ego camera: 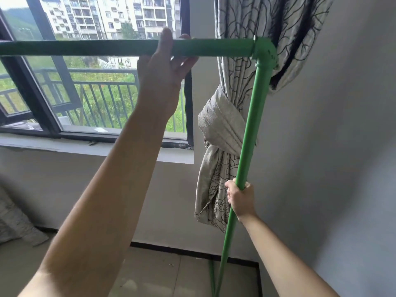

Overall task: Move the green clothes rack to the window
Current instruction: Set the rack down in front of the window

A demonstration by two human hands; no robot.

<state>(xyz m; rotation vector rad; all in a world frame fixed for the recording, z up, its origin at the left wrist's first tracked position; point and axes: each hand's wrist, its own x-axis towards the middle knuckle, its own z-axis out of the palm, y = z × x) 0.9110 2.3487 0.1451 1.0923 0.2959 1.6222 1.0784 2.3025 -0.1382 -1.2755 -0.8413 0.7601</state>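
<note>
The green clothes rack's top bar [85, 47] runs across the view at head height, right in front of the window [188, 93]. At the right it joins an upright pole [255, 108] through an elbow fitting. My left hand [159, 78] reaches up and holds the top bar loosely, thumb over it and fingers spread around it. My right hand [241, 200] is closed around the upright pole lower down. The rack's foot is only partly visible at the bottom edge.
A patterned curtain [222, 129], tied in a knot, hangs just behind the upright pole. A grey wall [342, 146] closes in on the right. Below lie the window sill [96, 148] and a tiled floor [171, 275]. Grey crumpled fabric [15, 224] lies at the left.
</note>
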